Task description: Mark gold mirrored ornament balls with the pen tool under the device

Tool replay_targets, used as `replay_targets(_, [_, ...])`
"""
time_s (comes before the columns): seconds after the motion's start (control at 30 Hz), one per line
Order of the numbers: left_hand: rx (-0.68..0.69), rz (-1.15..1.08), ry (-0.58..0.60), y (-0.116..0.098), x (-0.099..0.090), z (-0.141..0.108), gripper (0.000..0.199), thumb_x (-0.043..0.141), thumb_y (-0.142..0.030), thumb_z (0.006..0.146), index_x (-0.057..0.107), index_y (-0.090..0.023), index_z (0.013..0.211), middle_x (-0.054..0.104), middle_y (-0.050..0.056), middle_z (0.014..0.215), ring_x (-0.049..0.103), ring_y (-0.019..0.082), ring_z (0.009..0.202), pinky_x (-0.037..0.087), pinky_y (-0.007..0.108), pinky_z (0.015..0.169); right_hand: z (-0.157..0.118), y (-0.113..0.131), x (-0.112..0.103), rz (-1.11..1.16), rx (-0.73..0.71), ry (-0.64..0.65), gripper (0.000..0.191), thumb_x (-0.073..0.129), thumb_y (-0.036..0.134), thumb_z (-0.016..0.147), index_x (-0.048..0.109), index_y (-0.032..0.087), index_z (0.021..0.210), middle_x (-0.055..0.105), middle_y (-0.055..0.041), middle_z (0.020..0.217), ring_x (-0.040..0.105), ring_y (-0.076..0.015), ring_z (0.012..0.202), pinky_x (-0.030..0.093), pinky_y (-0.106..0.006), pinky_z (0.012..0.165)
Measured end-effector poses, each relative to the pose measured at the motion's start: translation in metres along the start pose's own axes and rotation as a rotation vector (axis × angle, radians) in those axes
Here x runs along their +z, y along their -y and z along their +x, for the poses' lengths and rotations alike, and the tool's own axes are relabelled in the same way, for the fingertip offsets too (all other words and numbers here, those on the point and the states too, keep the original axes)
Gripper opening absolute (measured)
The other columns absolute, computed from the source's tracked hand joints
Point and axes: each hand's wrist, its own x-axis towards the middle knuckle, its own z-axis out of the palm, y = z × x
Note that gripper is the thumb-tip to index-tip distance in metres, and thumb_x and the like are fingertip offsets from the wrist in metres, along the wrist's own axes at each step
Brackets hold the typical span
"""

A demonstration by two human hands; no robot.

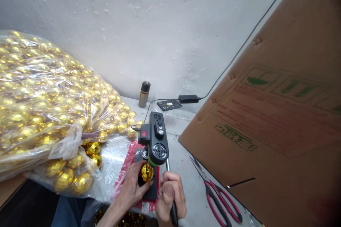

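Note:
A shiny gold faceted ball (147, 172) is held by my left hand (132, 183), fingers curved around its left side, under the head of a black machine (159, 140). My right hand (171, 198) is wrapped round the machine's lever (174, 214), to the right of the ball. The machine's dark base (151, 192) rests on a red plastic sheet (123, 173).
A big clear bag of gold balls (53, 95) fills the left. Behind the machine are a bottle (144, 94), a black patterned plate (169, 105) and a power adapter (188, 99). Red-handled scissors (222, 198) lie beside a large cardboard box (266, 113) at right.

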Motion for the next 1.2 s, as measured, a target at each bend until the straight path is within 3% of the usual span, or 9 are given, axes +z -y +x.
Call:
replay_targets(0.3, [-0.005, 0.001, 0.010, 0.000, 0.001, 0.000, 0.052, 0.072, -0.043, 0.084, 0.063, -0.021, 0.130, 0.073, 0.016, 0.122, 0.069, 0.036, 0.112, 0.056, 0.055, 0.096, -0.006, -0.001, 0.003, -0.019, 0.059, -0.031, 0.033, 0.044, 0.021, 0.102, 0.051, 0.022, 0.070, 0.054, 0.0014, 0.070, 0.050, -0.0120, 0.057, 0.036, -0.027, 0.053])
replay_targets(0.7, [-0.056, -0.059, 0.020, 0.004, 0.006, -0.001, 0.054, 0.075, -0.038, 0.082, 0.061, -0.020, 0.131, 0.071, 0.018, 0.124, 0.067, 0.038, 0.115, 0.054, 0.058, 0.100, -0.002, -0.007, 0.002, -0.034, -0.041, -0.008, 0.033, 0.044, 0.021, 0.102, 0.049, 0.022, 0.070, 0.053, 0.0028, 0.069, 0.050, -0.0124, 0.058, 0.045, -0.030, 0.066])
replay_targets(0.9, [-0.086, -0.068, 0.051, 0.002, 0.006, 0.001, 0.057, 0.077, -0.030, 0.077, 0.061, -0.021, 0.131, 0.070, 0.016, 0.126, 0.065, 0.037, 0.119, 0.052, 0.058, 0.104, 0.000, -0.008, 0.010, -0.020, -0.052, -0.112, 0.034, 0.045, 0.018, 0.100, 0.044, 0.022, 0.066, 0.050, 0.0027, 0.067, 0.047, -0.0129, 0.057, 0.041, -0.030, 0.063])
replay_targets(1.2, [-0.097, -0.079, 0.053, 0.003, 0.009, 0.002, 0.060, 0.077, -0.034, 0.079, 0.060, -0.021, 0.134, 0.069, 0.016, 0.125, 0.064, 0.036, 0.117, 0.052, 0.056, 0.102, -0.030, -0.022, 0.011, -0.065, 0.034, -0.106, 0.036, 0.049, 0.026, 0.101, 0.051, 0.022, 0.065, 0.057, 0.0016, 0.069, 0.054, -0.0159, 0.061, 0.050, -0.036, 0.074])
